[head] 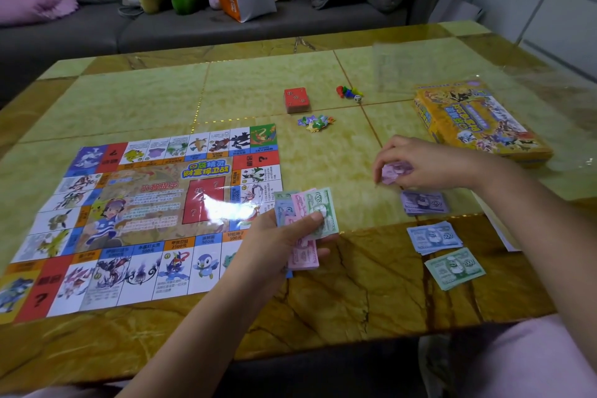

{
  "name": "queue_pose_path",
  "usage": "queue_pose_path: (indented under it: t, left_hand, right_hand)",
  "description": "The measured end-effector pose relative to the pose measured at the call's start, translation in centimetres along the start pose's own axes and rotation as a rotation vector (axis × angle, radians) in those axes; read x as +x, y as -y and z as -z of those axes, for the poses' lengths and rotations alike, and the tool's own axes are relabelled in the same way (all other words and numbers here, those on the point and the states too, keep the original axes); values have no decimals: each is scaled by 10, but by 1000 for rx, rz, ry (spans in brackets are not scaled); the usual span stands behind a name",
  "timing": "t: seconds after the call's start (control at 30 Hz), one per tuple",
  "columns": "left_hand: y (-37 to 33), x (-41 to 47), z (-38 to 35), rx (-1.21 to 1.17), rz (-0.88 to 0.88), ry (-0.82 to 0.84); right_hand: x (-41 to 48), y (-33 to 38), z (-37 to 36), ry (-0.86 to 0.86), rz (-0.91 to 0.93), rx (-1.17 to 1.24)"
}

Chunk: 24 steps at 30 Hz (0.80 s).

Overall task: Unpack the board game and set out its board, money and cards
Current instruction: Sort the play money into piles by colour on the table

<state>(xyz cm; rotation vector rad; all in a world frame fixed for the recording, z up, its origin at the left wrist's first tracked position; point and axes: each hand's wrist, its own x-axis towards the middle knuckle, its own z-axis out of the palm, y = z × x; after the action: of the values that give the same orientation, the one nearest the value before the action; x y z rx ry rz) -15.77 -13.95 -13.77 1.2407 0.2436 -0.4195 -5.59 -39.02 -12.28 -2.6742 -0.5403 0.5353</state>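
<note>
The paper game board [145,220] lies flat on the left of the table. My left hand [284,236] grips a fanned stack of mixed play money [310,220] at the board's right edge. My right hand [420,165] pinches a purple note [395,173] above a purple money pile [424,202]. Below that pile lie a blue pile [434,237] and a green pile [455,267]. A red card deck [296,100] stands further back, with coloured pawns and a die [349,94] to its right and small coloured tokens [316,123] in front.
The yellow game box [475,126] lies at the right with clear plastic wrap [420,64] behind it. A grey sofa [193,29] with plush toys and a paper bag runs along the table's far side. The table's near edge [290,352] is by my knees.
</note>
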Motion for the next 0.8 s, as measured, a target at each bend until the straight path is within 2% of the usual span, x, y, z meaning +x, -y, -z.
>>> queue_pose_path:
  t: [0.27, 0.6, 0.8]
  left_hand:
    - [2, 1, -1, 5, 2, -11]
    - [3, 1, -1, 23, 3, -13]
    - [3, -2, -3, 25, 1, -14]
  right_hand:
    - [2, -2, -1, -38, 3, -65]
    - [-3, -9, 2, -43, -19, -22]
    - [-8, -21, -1, -118, -42, -9]
